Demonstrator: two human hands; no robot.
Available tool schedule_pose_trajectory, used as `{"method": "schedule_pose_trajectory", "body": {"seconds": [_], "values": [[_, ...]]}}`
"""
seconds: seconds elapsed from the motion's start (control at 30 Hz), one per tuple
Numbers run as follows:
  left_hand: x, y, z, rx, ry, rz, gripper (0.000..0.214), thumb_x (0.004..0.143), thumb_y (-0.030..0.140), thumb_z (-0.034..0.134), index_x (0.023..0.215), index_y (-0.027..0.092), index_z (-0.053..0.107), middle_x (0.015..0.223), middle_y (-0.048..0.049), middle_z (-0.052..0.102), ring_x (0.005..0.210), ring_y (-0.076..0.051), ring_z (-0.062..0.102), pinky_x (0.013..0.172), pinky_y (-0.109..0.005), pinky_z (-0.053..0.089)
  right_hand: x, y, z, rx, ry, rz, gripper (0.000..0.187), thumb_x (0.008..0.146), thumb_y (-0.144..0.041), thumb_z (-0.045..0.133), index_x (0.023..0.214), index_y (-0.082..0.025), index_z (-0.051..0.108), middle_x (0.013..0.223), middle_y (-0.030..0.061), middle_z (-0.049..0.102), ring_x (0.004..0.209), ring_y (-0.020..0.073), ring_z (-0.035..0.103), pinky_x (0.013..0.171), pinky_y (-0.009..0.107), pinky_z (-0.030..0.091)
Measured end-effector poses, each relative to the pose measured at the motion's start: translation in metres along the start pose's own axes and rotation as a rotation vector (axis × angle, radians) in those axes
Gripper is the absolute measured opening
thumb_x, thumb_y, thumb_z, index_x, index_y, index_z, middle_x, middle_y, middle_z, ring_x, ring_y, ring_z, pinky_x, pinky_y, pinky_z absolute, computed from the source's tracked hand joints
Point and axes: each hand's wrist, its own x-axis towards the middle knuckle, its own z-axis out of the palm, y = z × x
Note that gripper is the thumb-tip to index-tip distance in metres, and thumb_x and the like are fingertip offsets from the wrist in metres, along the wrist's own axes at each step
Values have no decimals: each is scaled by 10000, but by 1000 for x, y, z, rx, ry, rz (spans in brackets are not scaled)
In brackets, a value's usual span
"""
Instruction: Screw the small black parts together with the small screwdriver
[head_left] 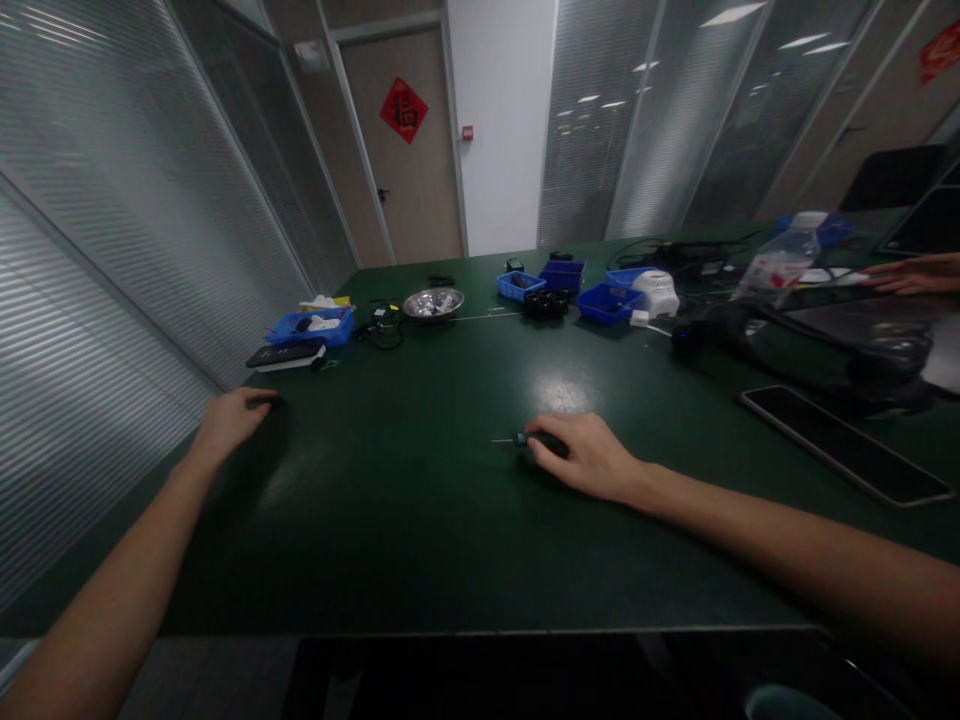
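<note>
My right hand (589, 455) rests on the dark green table (420, 540) near its middle, fingers curled around the handle of a small screwdriver (517, 439) whose thin shaft points left. My left hand (234, 418) lies on the table near its left edge, fingers curled over a small dark object (268, 402) that I cannot make out.
At the back stand several blue bins (607, 302), a metal bowl (433, 302), a blue tray (313, 327), a dark flat device (286, 354), cables and a white device (657, 293). A phone (844, 441) lies at right. Another person's hand (911, 274) rests far right beside a plastic bottle (784, 259).
</note>
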Motion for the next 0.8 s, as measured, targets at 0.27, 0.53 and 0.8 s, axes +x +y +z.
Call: {"method": "schedule_pose_trajectory", "body": {"seconds": [0.27,0.53,0.8], "values": [[-6,10,-3,-46,-2,53,432,930,345,584,1300,159,709,1142,-44,758,883,-220,680,759,-267,506,0,3,3,-16,5,-8,290,1012,-368,519,1123,-175,705,923,46,737,702,154,639,656,287,445],[-7,10,-1,-93,39,116,398,933,263,599,1305,153,689,1297,-52,709,1117,-234,664,964,-300,493,1,3,2,-27,-3,-11,285,1017,-369,514,1114,-183,706,928,50,738,702,160,642,658,290,451],[-1,1,5,-81,47,143,314,944,262,624,1222,171,736,1328,-29,679,1178,-240,631,1026,-314,456,1,0,1,-31,-8,-9,287,1022,-363,509,1117,-176,704,941,52,735,712,162,641,669,298,454]]}}
